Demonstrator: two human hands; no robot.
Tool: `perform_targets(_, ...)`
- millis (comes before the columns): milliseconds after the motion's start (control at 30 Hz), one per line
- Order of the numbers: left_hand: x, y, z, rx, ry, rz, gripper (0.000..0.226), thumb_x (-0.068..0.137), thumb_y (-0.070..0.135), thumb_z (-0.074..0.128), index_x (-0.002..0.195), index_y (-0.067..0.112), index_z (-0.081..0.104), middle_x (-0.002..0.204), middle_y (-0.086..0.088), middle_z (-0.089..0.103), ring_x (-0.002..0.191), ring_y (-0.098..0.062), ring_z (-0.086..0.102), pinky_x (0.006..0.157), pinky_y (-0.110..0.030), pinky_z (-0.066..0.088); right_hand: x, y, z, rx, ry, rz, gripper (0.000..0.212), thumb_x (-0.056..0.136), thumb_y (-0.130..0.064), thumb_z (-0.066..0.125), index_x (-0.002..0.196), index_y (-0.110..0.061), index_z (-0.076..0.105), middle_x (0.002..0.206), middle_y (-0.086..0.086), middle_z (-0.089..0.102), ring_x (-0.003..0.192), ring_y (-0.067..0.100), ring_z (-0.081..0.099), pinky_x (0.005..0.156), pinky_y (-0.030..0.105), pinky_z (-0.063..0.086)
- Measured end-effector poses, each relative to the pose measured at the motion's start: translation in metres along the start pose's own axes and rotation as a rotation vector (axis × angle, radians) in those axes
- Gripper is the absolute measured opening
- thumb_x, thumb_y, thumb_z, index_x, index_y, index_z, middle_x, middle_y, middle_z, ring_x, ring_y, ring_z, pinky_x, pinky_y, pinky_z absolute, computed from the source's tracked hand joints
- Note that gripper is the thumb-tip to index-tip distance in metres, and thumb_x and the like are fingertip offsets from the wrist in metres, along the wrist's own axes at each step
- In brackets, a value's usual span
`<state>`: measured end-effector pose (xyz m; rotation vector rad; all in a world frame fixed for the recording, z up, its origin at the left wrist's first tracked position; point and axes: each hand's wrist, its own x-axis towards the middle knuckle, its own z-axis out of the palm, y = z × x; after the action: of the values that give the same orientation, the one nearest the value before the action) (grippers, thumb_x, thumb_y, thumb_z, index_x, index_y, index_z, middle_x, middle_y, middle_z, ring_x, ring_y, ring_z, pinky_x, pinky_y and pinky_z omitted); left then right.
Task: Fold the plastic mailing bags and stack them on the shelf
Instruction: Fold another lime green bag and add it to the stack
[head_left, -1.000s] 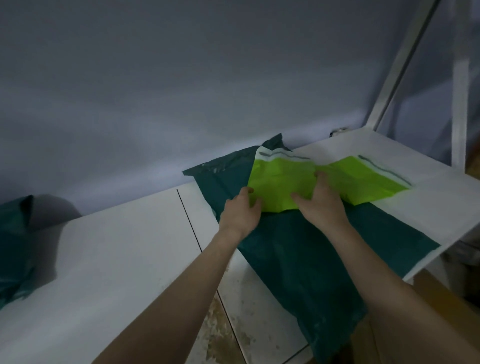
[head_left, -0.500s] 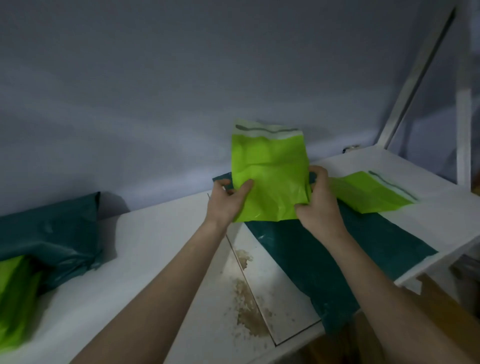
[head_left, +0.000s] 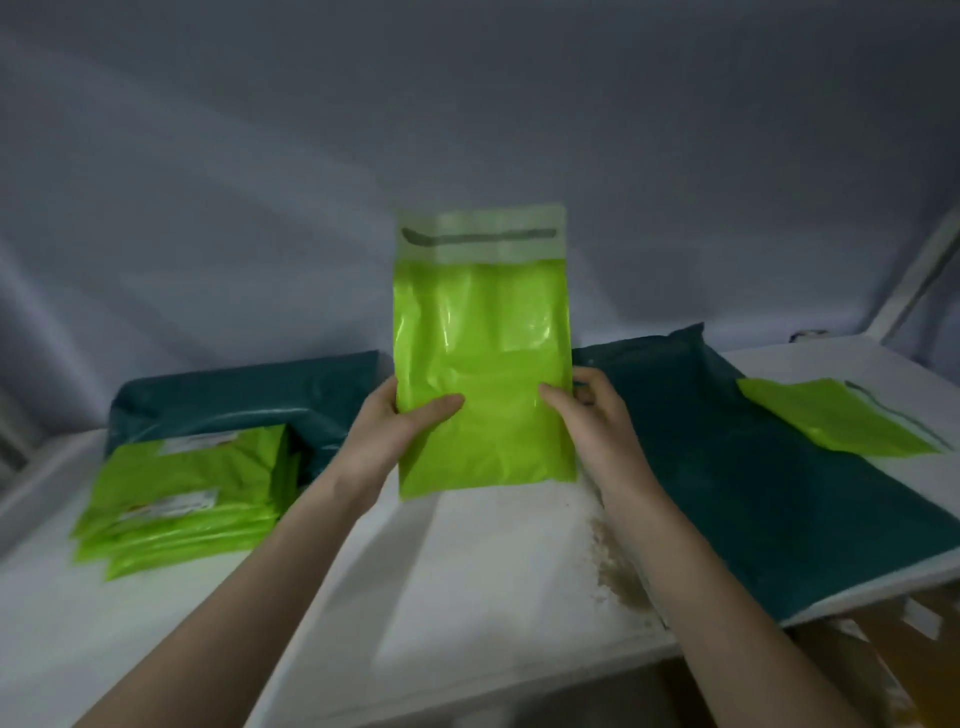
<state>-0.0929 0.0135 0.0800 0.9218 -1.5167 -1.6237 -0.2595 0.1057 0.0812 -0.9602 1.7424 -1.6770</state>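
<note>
A lime-green plastic mailing bag (head_left: 483, 343) stands upright in the air above the white shelf (head_left: 467, 571), its pale sealing flap on top. My left hand (head_left: 395, 431) grips its lower left edge with the thumb across the front. My right hand (head_left: 592, 415) grips its lower right edge the same way. A stack of folded lime-green bags (head_left: 187, 493) lies at the left. Another flat lime-green bag (head_left: 831, 421) lies at the right on a dark green bag (head_left: 753, 467).
A second dark green bag (head_left: 234, 400) lies behind the left stack against the grey wall (head_left: 467, 130). A brown stain (head_left: 613, 571) marks the shelf near its front edge. A white frame post (head_left: 914, 280) rises at the far right.
Both hands picked the lime-green bag up off the dark green bag and carried it upright to the left. The view swung left, bringing the folded stack into sight.
</note>
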Motion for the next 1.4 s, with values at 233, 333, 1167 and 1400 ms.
perform_targets(233,-0.045,-0.028,-0.057,-0.093,0.056,-0.162,0.025,0.084,0.029,0.065,0.105,0.016,0.068,0.099,-0.003,0.074,0.092,-0.020,0.070,0.083,-0.035,0.053,-0.027,0.025,0.046,-0.057,-0.140,0.065,0.007,0.080,-0.010,0.068,0.077,-0.009,0.062,0.071,0.005,0.065,0.062,0.008,0.058,0.059,0.021,0.044)
perform_targets(333,-0.048,-0.050,-0.068,-0.041,0.154,-0.170,0.020,0.081,0.026,0.068,0.097,0.013,0.070,0.096,-0.006,0.074,0.088,-0.022,0.071,0.080,-0.035,0.054,-0.036,0.044,0.055,-0.077,-0.154,0.095,0.008,0.078,-0.003,0.069,0.084,-0.005,0.064,0.086,0.017,0.070,0.075,0.021,0.064,0.071,0.032,0.049)
perform_targets(1167,-0.049,-0.144,-0.067,1.303,-0.132,0.259,0.072,0.099,0.049,0.006,0.132,0.003,0.050,0.134,-0.016,0.053,0.124,-0.032,0.051,0.103,-0.043,0.043,-0.074,0.118,0.093,-1.078,-0.362,-0.291,0.083,0.081,-0.058,0.008,0.144,-0.008,0.029,0.152,0.015,0.027,0.140,0.029,0.027,0.115,0.042,0.022)
perform_targets(1400,-0.055,-0.154,-0.064,1.283,-0.090,0.206,0.090,0.076,0.067,-0.004,0.149,0.020,0.019,0.158,0.000,0.014,0.146,-0.016,0.007,0.118,-0.026,0.003,-0.075,0.126,0.085,-1.211,-0.520,-0.209,0.094,0.068,-0.065,-0.014,0.150,-0.023,0.005,0.159,0.002,-0.001,0.146,0.014,-0.003,0.117,0.042,0.000)
